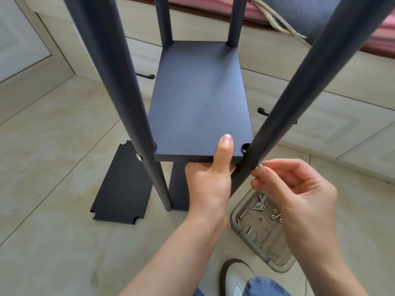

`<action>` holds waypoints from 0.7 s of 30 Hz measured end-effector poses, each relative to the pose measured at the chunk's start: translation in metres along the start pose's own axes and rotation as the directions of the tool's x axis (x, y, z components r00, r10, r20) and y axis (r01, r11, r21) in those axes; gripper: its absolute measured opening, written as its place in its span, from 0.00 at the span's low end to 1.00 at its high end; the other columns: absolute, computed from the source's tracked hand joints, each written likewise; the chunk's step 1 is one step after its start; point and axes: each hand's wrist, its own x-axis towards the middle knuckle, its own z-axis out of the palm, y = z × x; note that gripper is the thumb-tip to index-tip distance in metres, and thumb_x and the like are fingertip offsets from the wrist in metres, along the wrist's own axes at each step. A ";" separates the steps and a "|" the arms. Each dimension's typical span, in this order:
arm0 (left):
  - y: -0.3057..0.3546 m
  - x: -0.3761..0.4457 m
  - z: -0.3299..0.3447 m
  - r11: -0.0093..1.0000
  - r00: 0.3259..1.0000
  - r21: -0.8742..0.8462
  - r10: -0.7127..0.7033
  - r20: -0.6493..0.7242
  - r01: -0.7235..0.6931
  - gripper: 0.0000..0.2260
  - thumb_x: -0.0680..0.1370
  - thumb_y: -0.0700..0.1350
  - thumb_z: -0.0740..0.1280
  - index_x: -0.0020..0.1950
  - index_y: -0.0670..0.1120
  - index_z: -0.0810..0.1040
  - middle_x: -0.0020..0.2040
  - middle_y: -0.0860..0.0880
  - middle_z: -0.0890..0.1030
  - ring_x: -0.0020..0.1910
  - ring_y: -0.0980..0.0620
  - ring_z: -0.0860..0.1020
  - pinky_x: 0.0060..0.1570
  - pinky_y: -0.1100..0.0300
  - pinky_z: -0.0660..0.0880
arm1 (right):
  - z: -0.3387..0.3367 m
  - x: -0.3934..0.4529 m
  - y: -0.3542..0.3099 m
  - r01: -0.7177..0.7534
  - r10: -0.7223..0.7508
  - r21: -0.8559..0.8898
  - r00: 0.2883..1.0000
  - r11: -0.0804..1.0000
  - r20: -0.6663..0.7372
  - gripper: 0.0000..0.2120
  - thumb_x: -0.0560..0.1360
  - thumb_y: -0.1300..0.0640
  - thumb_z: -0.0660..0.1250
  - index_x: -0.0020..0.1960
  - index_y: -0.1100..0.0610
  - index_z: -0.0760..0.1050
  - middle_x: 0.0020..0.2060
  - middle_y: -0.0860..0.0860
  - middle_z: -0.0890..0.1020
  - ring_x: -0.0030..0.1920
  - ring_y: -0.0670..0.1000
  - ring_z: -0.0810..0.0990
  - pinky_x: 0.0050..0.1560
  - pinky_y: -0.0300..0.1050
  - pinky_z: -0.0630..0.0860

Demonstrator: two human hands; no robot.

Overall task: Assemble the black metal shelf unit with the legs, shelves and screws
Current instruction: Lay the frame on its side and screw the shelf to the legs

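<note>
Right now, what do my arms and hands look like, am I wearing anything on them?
Both forearms are bare, with no sleeves in view. The left hand and right hand wear no gloves, and no rings, watch or bracelet show. Fingernails are short and unpainted.

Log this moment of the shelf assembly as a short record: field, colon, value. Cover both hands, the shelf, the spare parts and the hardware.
left hand: left hand grips the front edge of the shelf, thumb on top
right hand: right hand pinches a screw at the front right leg
front left corner: screw head shows in the front left leg
spare shelf: spare shelf lies flat on the floor
hardware: clear tray holds loose screws and nuts
</note>
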 end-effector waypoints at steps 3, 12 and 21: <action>-0.002 0.001 -0.002 1.000 1.000 -0.001 0.004 0.006 -0.004 0.08 0.77 0.47 0.72 0.38 0.51 0.82 0.39 0.54 0.86 0.43 0.54 0.85 0.44 0.65 0.80 | 0.000 0.000 0.000 0.056 -0.055 -0.048 0.998 0.997 0.011 0.04 0.68 0.60 0.74 0.42 0.58 0.82 0.36 0.55 0.85 0.36 0.54 0.84 0.42 0.43 0.82; -0.007 0.004 -0.009 0.996 0.997 0.059 0.058 0.050 -0.061 0.04 0.77 0.47 0.72 0.43 0.55 0.82 0.48 0.54 0.86 0.50 0.55 0.85 0.53 0.60 0.81 | -0.001 0.001 0.003 0.072 -0.068 -0.070 0.996 0.995 0.053 0.02 0.71 0.63 0.73 0.43 0.58 0.82 0.35 0.54 0.85 0.36 0.52 0.84 0.41 0.38 0.80; -0.005 0.010 -0.017 0.996 0.985 0.054 0.056 0.161 -0.066 0.11 0.76 0.46 0.71 0.58 0.52 0.79 0.54 0.52 0.85 0.53 0.55 0.84 0.50 0.67 0.80 | 0.001 0.001 0.003 0.087 -0.084 -0.081 0.995 0.993 0.048 0.02 0.70 0.61 0.74 0.42 0.56 0.82 0.35 0.54 0.85 0.36 0.52 0.84 0.41 0.40 0.80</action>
